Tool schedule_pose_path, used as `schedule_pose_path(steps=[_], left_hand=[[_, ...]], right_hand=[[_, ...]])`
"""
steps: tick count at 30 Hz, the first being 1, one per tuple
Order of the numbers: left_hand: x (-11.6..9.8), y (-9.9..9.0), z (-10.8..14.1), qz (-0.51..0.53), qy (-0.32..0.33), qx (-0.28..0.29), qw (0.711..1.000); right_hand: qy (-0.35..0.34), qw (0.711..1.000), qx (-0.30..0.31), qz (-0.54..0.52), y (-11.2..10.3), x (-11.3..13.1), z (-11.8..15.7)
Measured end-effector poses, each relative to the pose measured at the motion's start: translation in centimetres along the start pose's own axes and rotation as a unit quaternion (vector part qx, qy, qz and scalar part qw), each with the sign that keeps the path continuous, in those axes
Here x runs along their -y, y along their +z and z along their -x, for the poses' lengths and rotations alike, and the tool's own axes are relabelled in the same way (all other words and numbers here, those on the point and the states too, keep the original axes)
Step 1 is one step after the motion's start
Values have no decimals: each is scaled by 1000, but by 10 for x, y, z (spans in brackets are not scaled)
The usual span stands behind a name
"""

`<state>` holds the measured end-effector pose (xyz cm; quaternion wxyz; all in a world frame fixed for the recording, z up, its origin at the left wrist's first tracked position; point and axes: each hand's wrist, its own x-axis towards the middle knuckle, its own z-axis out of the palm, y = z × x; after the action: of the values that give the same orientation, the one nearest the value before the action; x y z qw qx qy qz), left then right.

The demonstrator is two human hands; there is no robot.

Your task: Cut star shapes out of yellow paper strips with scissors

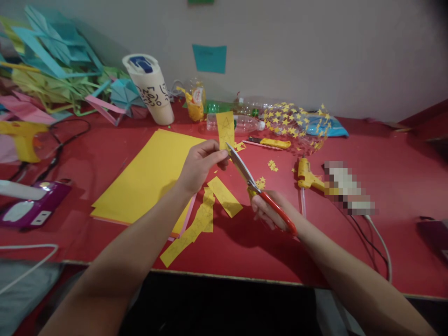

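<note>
My left hand (203,163) pinches the lower end of a yellow paper strip (226,126) that stands upright and has stars drawn on it. My right hand (268,210) is closed on red-handled scissors (257,186); their blades point up and left, with the tip at the strip beside my left fingertips. Below the hands lie more marked yellow strips (201,219), one of them (225,197) lying apart at an angle. Small cut yellow stars (273,165) rest on the table beyond the scissors. A stack of yellow sheets (143,172) lies under my left forearm.
A white tumbler (150,88), plastic bottles (234,123) and a yellow cutter (276,143) are at the back. Yellow glue guns lie right (306,175) and left (26,140), with cables. Folded coloured paper (63,60) fills the back left. A purple power strip (35,205) sits at left.
</note>
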<state>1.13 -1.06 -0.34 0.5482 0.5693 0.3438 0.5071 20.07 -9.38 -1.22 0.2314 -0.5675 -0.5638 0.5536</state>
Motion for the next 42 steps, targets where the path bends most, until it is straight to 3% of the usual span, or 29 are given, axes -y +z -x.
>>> schedule_pose_path(steps=[16,34,42], left_hand=[[0,-2,-1,7,-14,4,1000],[-3,-4,-5,20,-9,-35,999],[-8,-7,-4,11,-14,20,1000]], right_hand=[[5,1000,-3,-12,-1,3,0],[-14,1000,-8,7,-5,0,-2],[-24,999,7,25,-7,-2,-3]])
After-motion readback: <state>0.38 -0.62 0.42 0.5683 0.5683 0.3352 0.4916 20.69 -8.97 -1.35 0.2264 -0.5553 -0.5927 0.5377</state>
